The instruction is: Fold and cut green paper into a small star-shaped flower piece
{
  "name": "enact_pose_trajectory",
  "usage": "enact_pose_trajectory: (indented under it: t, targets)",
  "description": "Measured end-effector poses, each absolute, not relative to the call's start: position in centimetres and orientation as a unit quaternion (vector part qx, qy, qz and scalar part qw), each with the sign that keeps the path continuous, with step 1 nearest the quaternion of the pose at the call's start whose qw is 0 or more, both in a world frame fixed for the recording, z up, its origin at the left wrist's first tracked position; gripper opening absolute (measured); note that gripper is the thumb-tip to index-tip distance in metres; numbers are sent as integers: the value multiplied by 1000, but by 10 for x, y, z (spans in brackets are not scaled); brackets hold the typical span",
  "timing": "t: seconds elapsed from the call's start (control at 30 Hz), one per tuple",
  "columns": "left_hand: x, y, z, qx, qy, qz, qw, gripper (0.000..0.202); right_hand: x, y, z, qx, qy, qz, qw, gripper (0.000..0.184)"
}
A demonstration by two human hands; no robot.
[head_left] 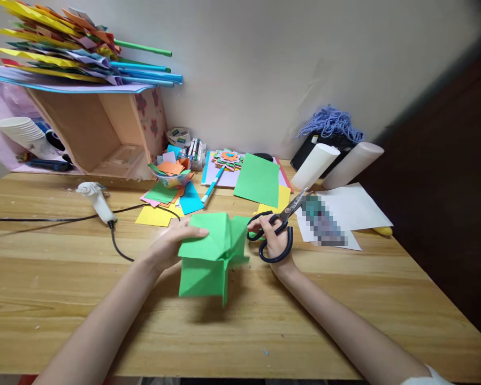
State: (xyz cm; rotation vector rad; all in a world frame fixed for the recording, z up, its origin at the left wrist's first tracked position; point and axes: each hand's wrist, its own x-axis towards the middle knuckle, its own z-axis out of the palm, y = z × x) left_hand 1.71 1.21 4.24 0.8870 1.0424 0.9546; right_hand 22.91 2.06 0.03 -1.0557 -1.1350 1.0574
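My left hand (168,246) grips a folded piece of green paper (206,238) by its left edge, thumb on top. The paper has several square flaps that meet at a pinched centre, and it is held above the wooden table. To its right, my right hand (278,243) holds black-handled scissors (290,209), with the fingers through or around the handle loops. The blades point up and to the right, slightly parted and away from the green paper. Part of the right hand's fingers is hidden behind the handles.
A white glue gun (98,202) with its cord lies at left. Behind are a bowl of paper scraps (171,176), a green sheet (257,179), a blue marker (213,186) and a layered paper flower (228,158). White paper rolls (316,166) and white sheets (356,206) are at right.
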Motion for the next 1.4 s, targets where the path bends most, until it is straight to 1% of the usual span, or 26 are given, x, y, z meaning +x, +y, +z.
enact_pose_trajectory:
  t: [0.07,0.23,0.33,0.43,0.5,0.57,0.67,0.73,0.83,0.9,0.97,1.07,1.17,1.23,1.4]
  targets:
    - [21,11,41,411,407,339,742,26,230,21,1,-452,-493,475,572,29]
    - [25,13,38,467,372,275,753,28,235,26,-3,-410,-529,551,499,35]
    - [25,15,35,468,369,264,759,29,241,31,-6,-389,-578,565,441,36]
    - [24,19,32,434,402,312,744,26,244,32,-9,-379,-618,559,403,34]
    - [22,24,30,380,428,372,731,29,243,31,-10,-388,-616,537,427,32]
    - [20,29,29,317,426,416,739,40,239,30,-9,-402,-576,513,494,33]
    - [21,32,27,258,371,438,777,53,234,31,-8,-428,-452,503,599,38]
    - [27,29,24,250,323,448,795,54,232,33,-8,-440,-360,535,625,41]
    - [44,17,16,277,284,447,802,48,231,34,-9,-434,-273,592,622,44]
    - [55,8,12,330,302,444,776,48,228,31,-9,-426,-257,605,621,45]
    - [62,2,9,376,345,443,737,52,224,26,-9,-424,-264,613,612,45]
    - [61,3,9,393,400,456,691,47,220,21,-6,-437,-292,601,602,46]
    - [51,9,14,379,422,462,682,45,223,23,-4,-454,-305,581,603,42]
    - [43,13,18,380,431,451,683,42,227,27,-3,-451,-300,595,594,40]
    - [30,15,29,398,456,414,680,35,235,34,-2,-437,-291,625,578,41]
